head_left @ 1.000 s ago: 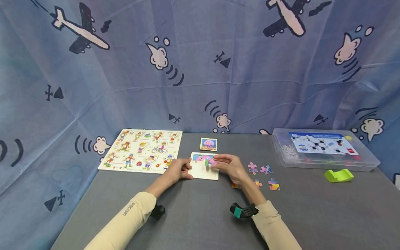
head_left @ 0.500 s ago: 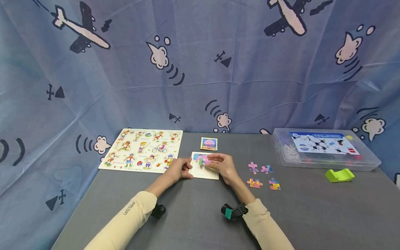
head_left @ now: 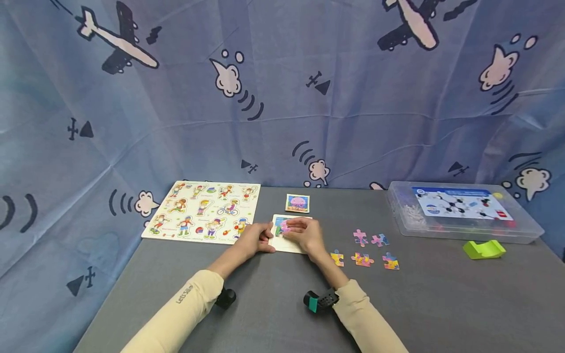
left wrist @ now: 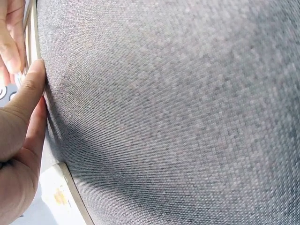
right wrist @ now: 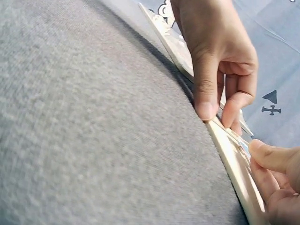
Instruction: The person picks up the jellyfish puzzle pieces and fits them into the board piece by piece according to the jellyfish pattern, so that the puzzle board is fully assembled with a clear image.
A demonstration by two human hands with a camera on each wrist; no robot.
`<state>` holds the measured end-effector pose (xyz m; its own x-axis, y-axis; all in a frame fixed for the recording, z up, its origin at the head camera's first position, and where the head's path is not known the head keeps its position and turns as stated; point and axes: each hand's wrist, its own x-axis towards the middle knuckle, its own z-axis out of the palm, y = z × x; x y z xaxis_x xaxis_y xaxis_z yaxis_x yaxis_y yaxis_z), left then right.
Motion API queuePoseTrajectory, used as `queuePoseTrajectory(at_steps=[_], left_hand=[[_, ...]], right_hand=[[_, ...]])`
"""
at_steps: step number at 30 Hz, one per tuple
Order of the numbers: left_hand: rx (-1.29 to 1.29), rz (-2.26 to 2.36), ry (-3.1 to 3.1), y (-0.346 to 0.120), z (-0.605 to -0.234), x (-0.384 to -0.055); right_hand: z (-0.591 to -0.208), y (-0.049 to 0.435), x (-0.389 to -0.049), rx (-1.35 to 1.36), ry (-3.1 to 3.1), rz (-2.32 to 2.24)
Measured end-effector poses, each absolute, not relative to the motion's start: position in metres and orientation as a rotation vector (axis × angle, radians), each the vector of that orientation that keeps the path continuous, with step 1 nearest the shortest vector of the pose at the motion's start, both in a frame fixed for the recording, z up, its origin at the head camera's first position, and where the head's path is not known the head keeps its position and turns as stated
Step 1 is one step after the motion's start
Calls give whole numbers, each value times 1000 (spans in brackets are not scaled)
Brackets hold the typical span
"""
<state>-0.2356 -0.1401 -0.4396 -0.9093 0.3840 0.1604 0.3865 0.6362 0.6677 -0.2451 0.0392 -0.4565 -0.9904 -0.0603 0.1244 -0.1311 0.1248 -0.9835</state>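
Observation:
My left hand (head_left: 255,239) grips the left edge of a small cream puzzle tray (head_left: 289,245), thumb at its near side. My right hand (head_left: 307,239) pinches a pink and green jigsaw piece (head_left: 283,229) over the upper left of that tray. The fingers hide much of the piece and whatever lies in the tray's top right. From the right wrist view, the right thumb and fingertips (right wrist: 257,146) hold the piece low at the tray, close to the left hand (right wrist: 215,65). Several loose jigsaw pieces (head_left: 363,259) lie right of the right hand.
Behind the tray lies a small framed pink picture puzzle (head_left: 297,203). A large board with printed figures (head_left: 200,212) is at the left. A clear plastic box (head_left: 465,212) stands at the back right, with a green curved block (head_left: 484,249) in front. A patterned curtain (head_left: 282,98) hangs behind.
My right hand has moved left across the tray with the jigsaw piece, uncovering loose pieces on the table. The left hand has kept its grip on the tray's edge.

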Motion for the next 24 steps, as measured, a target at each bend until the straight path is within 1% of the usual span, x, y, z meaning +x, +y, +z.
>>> queuePoseTrajectory(at_steps=[14,19,24], left_hand=[[-680,-1169,-2814,-140,-441,-238],[-664,-1176,-2832,-139,-441,-239],[-647,-1177,-2850,-140,-441,-238]], right_hand=[[-450,31,-244,339,-2461,1518],[-451,32,-243,367,-2469,1488],[-451,32,-244,324,-2517,1526]])
